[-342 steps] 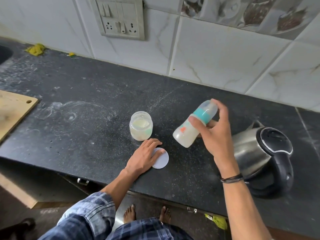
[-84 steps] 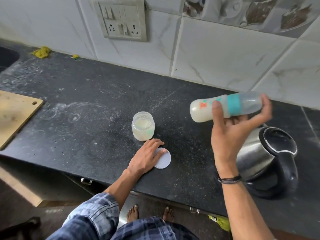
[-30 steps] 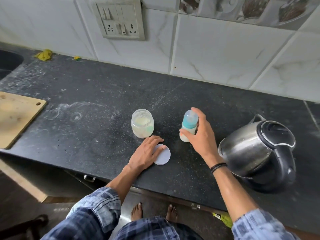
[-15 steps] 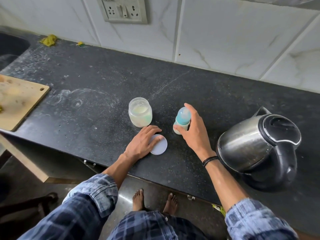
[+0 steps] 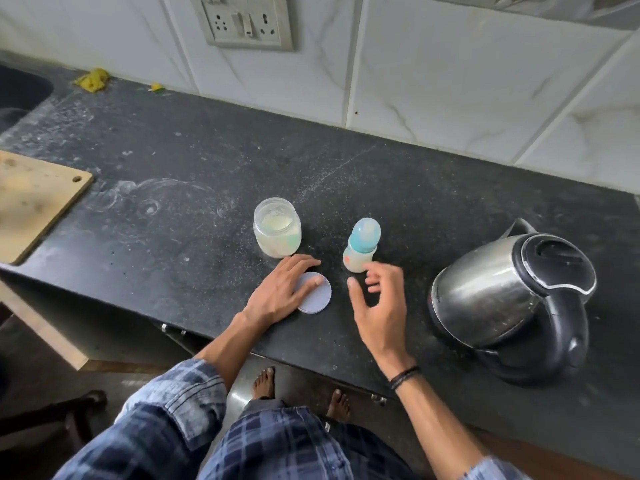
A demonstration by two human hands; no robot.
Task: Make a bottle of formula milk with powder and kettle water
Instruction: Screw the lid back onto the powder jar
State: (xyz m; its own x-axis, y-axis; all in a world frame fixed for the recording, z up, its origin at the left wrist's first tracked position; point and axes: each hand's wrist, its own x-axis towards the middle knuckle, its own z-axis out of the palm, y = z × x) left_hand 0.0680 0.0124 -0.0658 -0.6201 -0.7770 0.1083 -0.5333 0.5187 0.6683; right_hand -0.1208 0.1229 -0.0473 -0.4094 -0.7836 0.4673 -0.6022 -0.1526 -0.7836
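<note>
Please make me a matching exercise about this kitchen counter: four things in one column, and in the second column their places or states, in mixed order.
Column one
1. feeding bottle
2. powder jar
3. round lid
4. kettle

Column two
a. lies flat under the left hand
b. stands farthest to the right, lid closed
c. open on top
d. upright, teal collar, capped

Pairs: 1-d, 2-c, 3-a, 4-b
</note>
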